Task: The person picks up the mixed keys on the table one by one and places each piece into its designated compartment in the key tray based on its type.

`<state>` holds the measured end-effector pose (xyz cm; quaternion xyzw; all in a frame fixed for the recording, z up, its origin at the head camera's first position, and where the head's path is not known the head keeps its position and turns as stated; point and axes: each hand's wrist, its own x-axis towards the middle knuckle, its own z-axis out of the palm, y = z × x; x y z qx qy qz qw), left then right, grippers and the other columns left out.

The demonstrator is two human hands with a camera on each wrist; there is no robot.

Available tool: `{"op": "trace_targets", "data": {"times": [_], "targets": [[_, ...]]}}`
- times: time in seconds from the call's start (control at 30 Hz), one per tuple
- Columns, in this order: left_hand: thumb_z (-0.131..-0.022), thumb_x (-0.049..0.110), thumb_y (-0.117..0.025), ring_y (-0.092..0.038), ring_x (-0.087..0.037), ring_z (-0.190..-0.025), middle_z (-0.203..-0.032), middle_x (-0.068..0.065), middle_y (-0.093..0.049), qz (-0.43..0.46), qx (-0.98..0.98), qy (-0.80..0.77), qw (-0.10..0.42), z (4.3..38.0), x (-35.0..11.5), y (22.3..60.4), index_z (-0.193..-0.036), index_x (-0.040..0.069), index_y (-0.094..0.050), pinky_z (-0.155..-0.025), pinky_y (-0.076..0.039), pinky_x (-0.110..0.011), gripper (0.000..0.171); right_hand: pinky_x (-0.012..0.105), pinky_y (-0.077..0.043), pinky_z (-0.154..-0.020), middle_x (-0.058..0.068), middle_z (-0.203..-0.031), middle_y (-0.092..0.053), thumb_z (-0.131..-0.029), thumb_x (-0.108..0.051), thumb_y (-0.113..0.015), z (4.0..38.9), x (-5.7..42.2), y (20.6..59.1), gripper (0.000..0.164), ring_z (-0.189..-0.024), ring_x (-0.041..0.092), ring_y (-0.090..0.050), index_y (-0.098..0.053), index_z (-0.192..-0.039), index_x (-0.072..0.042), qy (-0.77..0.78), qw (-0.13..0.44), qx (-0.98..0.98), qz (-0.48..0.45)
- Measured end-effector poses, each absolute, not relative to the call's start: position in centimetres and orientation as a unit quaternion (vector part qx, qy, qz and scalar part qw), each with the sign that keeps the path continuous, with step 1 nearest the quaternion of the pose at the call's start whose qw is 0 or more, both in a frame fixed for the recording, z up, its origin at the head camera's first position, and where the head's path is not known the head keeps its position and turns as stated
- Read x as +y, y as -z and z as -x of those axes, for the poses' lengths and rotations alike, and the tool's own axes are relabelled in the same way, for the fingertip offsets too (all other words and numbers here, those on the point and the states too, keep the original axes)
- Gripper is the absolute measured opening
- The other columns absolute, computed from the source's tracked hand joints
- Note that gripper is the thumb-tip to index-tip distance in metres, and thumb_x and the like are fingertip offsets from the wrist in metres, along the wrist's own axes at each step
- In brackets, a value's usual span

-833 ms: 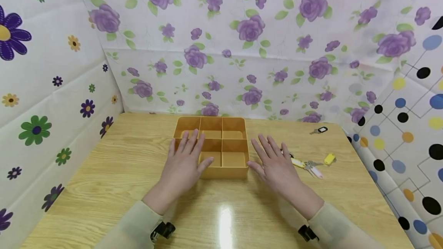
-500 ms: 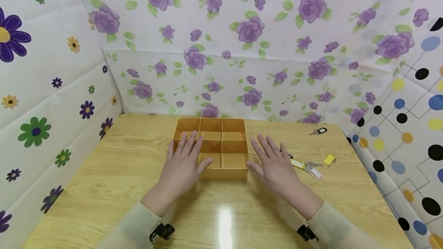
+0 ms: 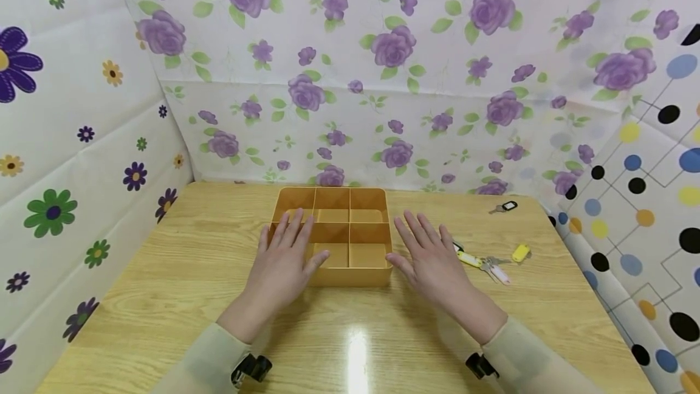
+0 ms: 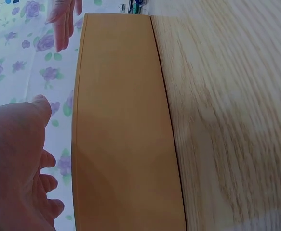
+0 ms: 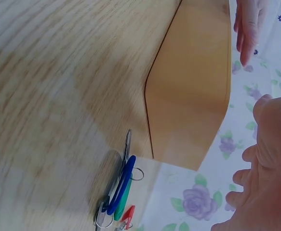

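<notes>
An orange-brown box (image 3: 350, 276) with six-way style dividers stands on the wooden table. My left hand (image 3: 277, 272), palm down with fingers spread, overlaps the box's left compartments in the head view. From the left wrist view, that hand (image 4: 15, 159) is above the level of the box's front wall (image 4: 123, 120), gripping nothing. Just right of the box is my right hand (image 3: 437, 266), fingers straight and spread. Below it, the right wrist view shows keys with a blue tag (image 5: 122, 185), a green tag (image 5: 123, 202) and a red tag (image 5: 128, 214), hidden from the head view.
Right of my right hand lie a yellow-tagged key (image 3: 469, 259), a pale pink tag (image 3: 500, 274) and a separate yellow tag (image 3: 521, 253). A key with a black tag (image 3: 510, 205) is farther back. Flowered cloth (image 3: 355, 108) hangs behind the table.
My left hand has drifted slightly left and toward me. The right hand has shifted a little left, both still spread. The head view has tilted slightly.
</notes>
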<state>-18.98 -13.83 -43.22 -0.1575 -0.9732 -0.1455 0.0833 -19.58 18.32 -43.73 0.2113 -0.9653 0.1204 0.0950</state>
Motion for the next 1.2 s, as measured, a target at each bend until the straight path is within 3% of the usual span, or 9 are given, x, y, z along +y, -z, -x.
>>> {"op": "trace_targets", "data": {"times": [0.63, 1.2], "targets": [[-0.115, 0.063, -0.044, -0.009, -0.042, -0.168, -0.183, -0.016, -0.015, 0.140, -0.974, 0.158, 0.085, 19.5, -15.3, 44.4, -0.176, 0.007, -0.025, -0.130, -0.005, -0.075, 0.085, 0.072, -0.017, -0.130, 0.013, -0.182, -0.020, -0.115, -0.056, -0.052, 20.1, 16.7, 44.4, 0.079, -0.167, 0.040, -0.019, -0.029, -0.176, -0.011, -0.104, 0.080, -0.965, -0.225], [-0.114, 0.058, -0.054, -0.012, -0.045, -0.167, -0.182, -0.018, -0.018, 0.128, -0.973, 0.171, 0.083, 19.3, -15.7, 44.6, -0.174, 0.002, -0.025, -0.129, -0.004, -0.075, 0.087, 0.071, -0.011, -0.131, 0.013, -0.183, -0.021, -0.114, -0.061, -0.047, 20.3, 16.0, 45.4, 0.081, -0.168, 0.038, -0.017, -0.027, -0.177, -0.013, -0.096, 0.065, -0.966, -0.232]]}}
